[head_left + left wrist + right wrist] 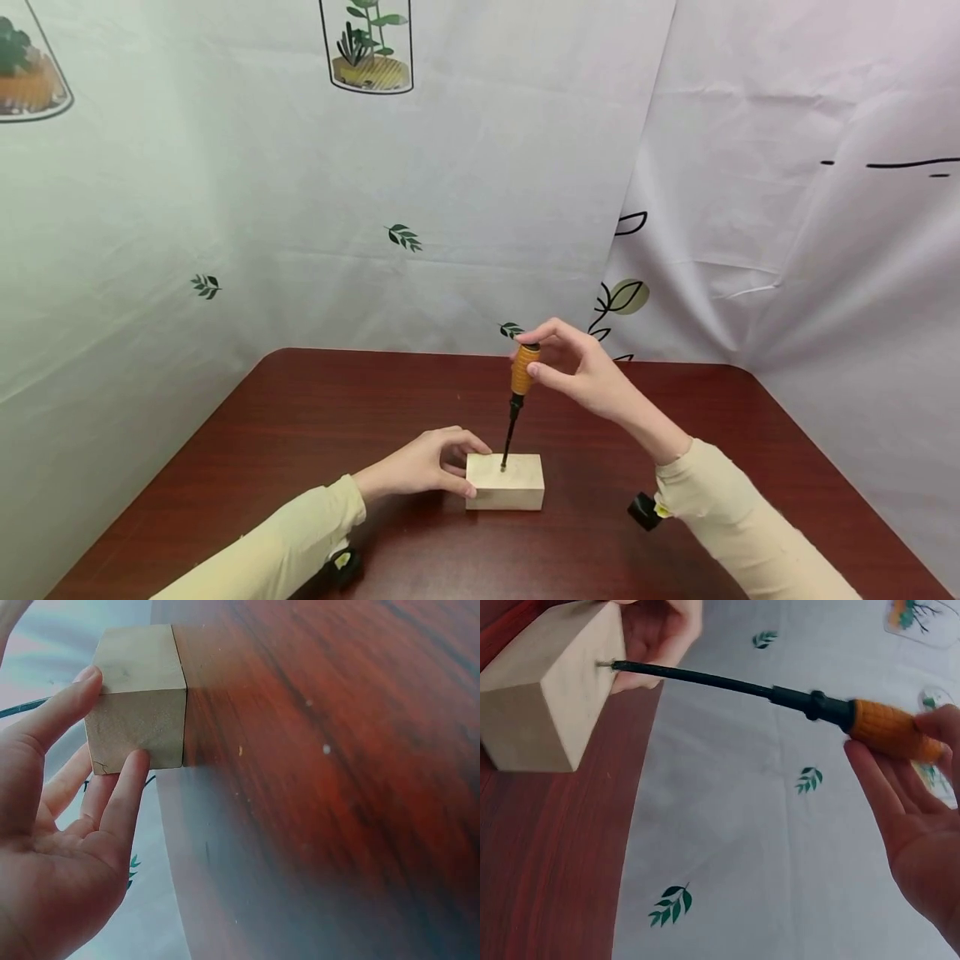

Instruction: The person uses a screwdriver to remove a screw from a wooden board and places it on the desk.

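Note:
A pale wooden block (505, 498) lies on the table, and a small screw (604, 664) stands partly out of its top face. My left hand (424, 463) holds the block at its left end, thumb on the near side and fingers at the end and far side. In my right hand (581, 367) is a screwdriver (524, 371) with an orange ribbed handle and a black shaft, pinched by the handle between thumb and fingers. The screwdriver is nearly upright, leaning slightly right at the top, its tip on the screw head.
The dark red-brown wooden table (300, 433) has rounded far corners. Behind and beside it hangs white cloth (480, 167) printed with leaves and jars. Small black devices (644, 511) sit at both wrists under the cream sleeves.

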A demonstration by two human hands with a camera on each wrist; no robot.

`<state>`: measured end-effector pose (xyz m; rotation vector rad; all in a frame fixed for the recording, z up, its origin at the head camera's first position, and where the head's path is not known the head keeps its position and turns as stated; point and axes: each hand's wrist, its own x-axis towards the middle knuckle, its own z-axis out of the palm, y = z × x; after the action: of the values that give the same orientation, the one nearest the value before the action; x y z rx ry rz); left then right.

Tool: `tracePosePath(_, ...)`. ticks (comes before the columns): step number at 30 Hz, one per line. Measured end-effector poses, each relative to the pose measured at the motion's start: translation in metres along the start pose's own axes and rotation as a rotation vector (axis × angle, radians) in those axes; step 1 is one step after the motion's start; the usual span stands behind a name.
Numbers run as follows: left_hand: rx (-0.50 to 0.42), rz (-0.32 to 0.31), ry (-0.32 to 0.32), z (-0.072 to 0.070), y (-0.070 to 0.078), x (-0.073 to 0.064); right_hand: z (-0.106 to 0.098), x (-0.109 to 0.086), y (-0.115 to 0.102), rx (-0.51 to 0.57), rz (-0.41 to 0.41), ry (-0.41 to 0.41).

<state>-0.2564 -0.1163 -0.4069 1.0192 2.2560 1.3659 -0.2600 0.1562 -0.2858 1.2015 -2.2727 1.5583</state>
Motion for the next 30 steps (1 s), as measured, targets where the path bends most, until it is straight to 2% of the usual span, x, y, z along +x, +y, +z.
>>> tracePosePath(6,-0.011,0.003,0.001,0.001,-0.001,0.000,0.011,-0.001,-0.002,0.012,0.086,0.152)
tracePosePath(9,-0.013,-0.003,0.001,0.001,-0.001,0.001,0.011,-0.002,-0.001,0.011,0.095,0.201)
tracePosePath(13,-0.018,-0.005,-0.002,0.001,-0.002,0.001,0.012,-0.004,0.001,0.052,0.089,0.208)
tracePosePath(25,-0.037,0.007,-0.003,-0.002,0.000,-0.001,0.026,-0.003,0.007,0.159,-0.076,0.190)
tracePosePath(27,-0.037,0.010,0.000,-0.001,0.000,-0.001,0.028,-0.003,0.009,0.146,-0.083,0.207)
tracePosePath(30,-0.027,0.013,-0.002,-0.001,0.000,-0.001,0.033,-0.005,0.012,0.061,-0.049,0.258)
